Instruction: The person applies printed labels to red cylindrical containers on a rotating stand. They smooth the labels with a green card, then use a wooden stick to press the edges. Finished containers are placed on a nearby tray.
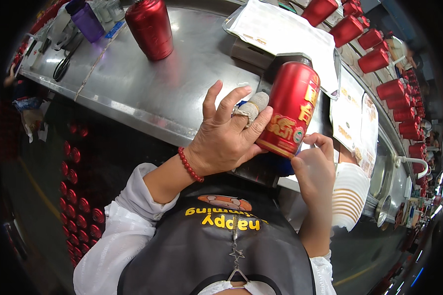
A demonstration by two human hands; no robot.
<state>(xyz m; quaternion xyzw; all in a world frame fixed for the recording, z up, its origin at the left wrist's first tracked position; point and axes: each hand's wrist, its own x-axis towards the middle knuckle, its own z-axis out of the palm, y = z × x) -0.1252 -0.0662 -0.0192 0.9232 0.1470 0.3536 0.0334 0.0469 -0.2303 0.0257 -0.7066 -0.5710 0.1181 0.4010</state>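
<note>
A glossy red bottle [293,101] with gold lettering lies tilted on a dark stand at the bench edge, its base toward me. My left hand [226,130] is at its left side with the fingers spread. Pale cloth [256,106] wraps one of its fingers beside the bottle, and the thumb touches the bottle near the base. On the lower right, my right hand [315,169] has its thumb and bent index finger against the bottle's base. Its other fingers are partly hidden. Something blue [279,166] shows beneath the base.
Another red bottle [150,29] stands on the steel bench [128,83] at the far left, near a purple bottle [85,20] and black scissors [64,66]. White sheets [280,29] with gold prints lie behind the stand. Several red bottles [374,60] line the right. A tap [411,161] overhangs a sink.
</note>
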